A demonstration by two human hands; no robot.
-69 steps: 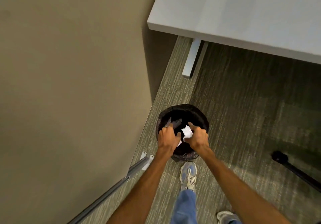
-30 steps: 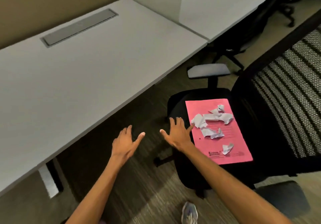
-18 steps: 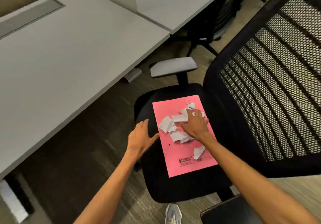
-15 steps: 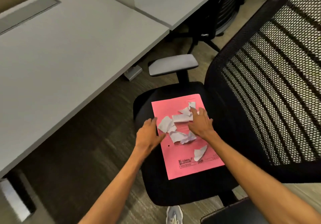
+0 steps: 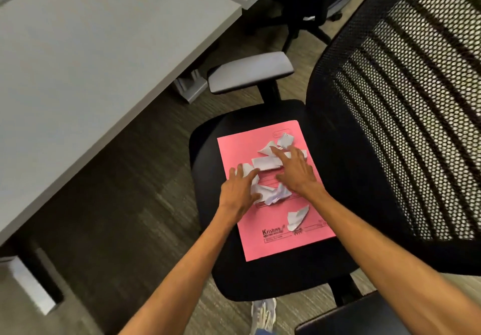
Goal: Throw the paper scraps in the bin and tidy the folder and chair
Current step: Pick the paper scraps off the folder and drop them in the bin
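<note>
A pink folder (image 5: 276, 241) lies flat on the black seat of an office chair (image 5: 322, 131). Several torn white paper scraps (image 5: 270, 194) are scattered on the folder, one loose scrap (image 5: 296, 217) lying nearer to me. My left hand (image 5: 238, 191) rests on the scraps at the folder's left edge, fingers spread. My right hand (image 5: 296, 172) lies flat over the scraps in the middle, fingers spread, touching a long strip (image 5: 264, 163). Neither hand has closed around anything. The bin is out of view.
A grey desk (image 5: 86, 56) runs along the left, its edge close to the chair. The chair's grey armrest (image 5: 250, 72) juts toward the desk; the mesh backrest (image 5: 411, 105) fills the right. Another chair's base (image 5: 309, 20) stands behind. My shoe (image 5: 263, 314) is below the seat.
I turned from the bin to the chair. Both hands, which were empty, reached down onto the folder; the left hand moved from the seat edge onto the scraps.
</note>
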